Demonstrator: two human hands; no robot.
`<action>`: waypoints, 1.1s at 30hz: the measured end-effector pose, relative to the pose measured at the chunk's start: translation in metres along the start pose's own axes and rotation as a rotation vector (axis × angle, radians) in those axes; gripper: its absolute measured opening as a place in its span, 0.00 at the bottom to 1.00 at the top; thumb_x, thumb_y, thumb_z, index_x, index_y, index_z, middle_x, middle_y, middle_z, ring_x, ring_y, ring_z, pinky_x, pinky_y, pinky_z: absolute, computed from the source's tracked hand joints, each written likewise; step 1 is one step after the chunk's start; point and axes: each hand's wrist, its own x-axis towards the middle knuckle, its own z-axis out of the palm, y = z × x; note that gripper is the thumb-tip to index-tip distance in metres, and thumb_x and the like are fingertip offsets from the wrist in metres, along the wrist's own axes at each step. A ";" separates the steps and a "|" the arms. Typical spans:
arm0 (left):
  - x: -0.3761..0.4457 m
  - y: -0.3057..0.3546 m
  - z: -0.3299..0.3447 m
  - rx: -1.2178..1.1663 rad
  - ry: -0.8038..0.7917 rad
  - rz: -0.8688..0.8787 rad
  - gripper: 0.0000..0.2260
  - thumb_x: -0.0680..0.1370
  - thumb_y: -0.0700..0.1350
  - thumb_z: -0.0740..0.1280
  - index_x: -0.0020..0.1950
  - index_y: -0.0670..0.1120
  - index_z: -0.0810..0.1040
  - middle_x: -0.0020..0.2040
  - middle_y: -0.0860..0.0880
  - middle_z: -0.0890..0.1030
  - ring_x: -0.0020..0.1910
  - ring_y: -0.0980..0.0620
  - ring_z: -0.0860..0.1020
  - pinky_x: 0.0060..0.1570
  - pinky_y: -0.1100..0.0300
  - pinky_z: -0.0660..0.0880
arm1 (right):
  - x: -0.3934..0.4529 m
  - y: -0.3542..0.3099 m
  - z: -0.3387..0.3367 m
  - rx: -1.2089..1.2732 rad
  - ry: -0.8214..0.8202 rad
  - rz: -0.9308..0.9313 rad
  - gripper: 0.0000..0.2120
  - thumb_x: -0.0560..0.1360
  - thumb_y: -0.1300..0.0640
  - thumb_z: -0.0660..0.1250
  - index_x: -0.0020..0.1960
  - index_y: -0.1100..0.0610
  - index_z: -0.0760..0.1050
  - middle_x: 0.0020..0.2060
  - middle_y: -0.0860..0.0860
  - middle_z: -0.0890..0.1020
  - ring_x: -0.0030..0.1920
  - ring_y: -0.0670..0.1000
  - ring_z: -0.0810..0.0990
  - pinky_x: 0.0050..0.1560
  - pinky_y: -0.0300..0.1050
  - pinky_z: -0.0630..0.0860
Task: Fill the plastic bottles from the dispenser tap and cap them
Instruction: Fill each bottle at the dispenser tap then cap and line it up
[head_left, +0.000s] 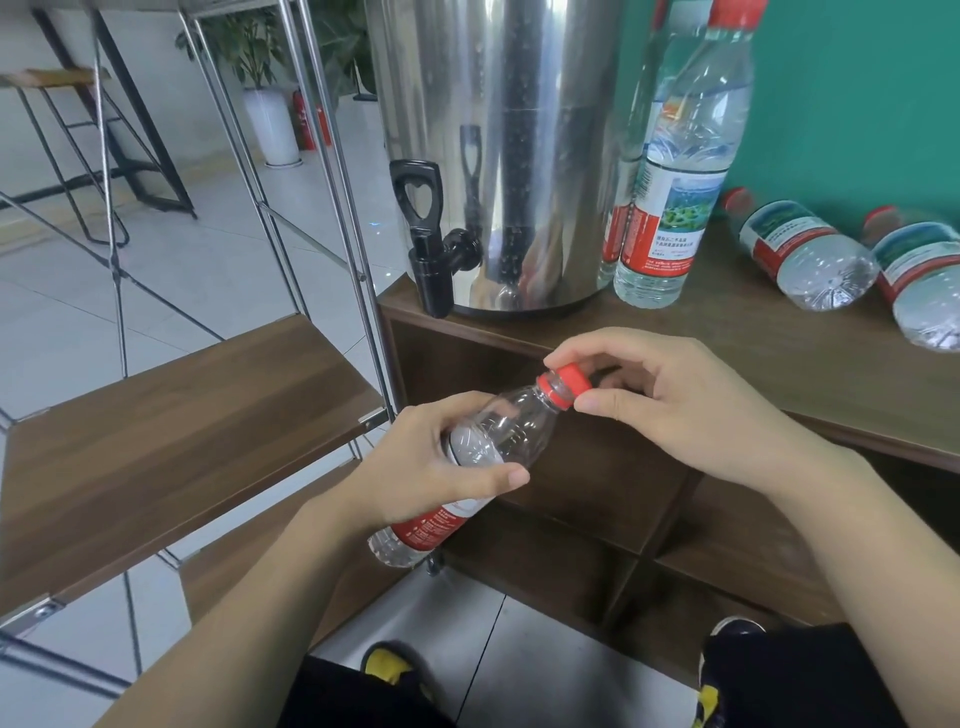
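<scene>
Left hand wrapped round the tilted, seemingly empty bottle; right hand pinching its red cap, below the tap. Likely uncapping before filling. One capped bottle upright beside the dispenser, two lying bottles on the surface, apparently unfilled.

Your brown wooden cabinet top carries the steel dispenser at twelve o'clock. Just beside it, at one o'clock, stands an upright bottle. Two more bottles lie on their sides at two o'clock and three o'clock, close together.
</scene>
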 end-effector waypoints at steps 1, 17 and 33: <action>0.000 0.000 0.001 -0.014 0.007 -0.005 0.21 0.70 0.56 0.78 0.61 0.54 0.80 0.49 0.55 0.84 0.49 0.52 0.84 0.49 0.59 0.80 | 0.000 0.000 -0.001 0.023 0.014 -0.003 0.18 0.77 0.65 0.72 0.60 0.46 0.80 0.55 0.42 0.84 0.59 0.48 0.81 0.59 0.45 0.78; 0.004 -0.006 0.027 -0.083 0.243 -0.182 0.32 0.70 0.63 0.77 0.66 0.56 0.66 0.58 0.58 0.81 0.55 0.56 0.82 0.57 0.53 0.81 | 0.007 0.007 -0.002 -0.379 0.394 0.266 0.15 0.73 0.46 0.77 0.54 0.48 0.76 0.49 0.42 0.82 0.57 0.44 0.80 0.57 0.38 0.69; -0.001 0.005 0.027 -0.229 0.457 -0.265 0.36 0.70 0.66 0.74 0.69 0.54 0.61 0.65 0.54 0.77 0.61 0.52 0.80 0.65 0.47 0.77 | 0.044 -0.056 0.016 -0.337 0.462 -0.024 0.16 0.77 0.43 0.71 0.61 0.48 0.78 0.53 0.38 0.81 0.51 0.35 0.77 0.52 0.22 0.68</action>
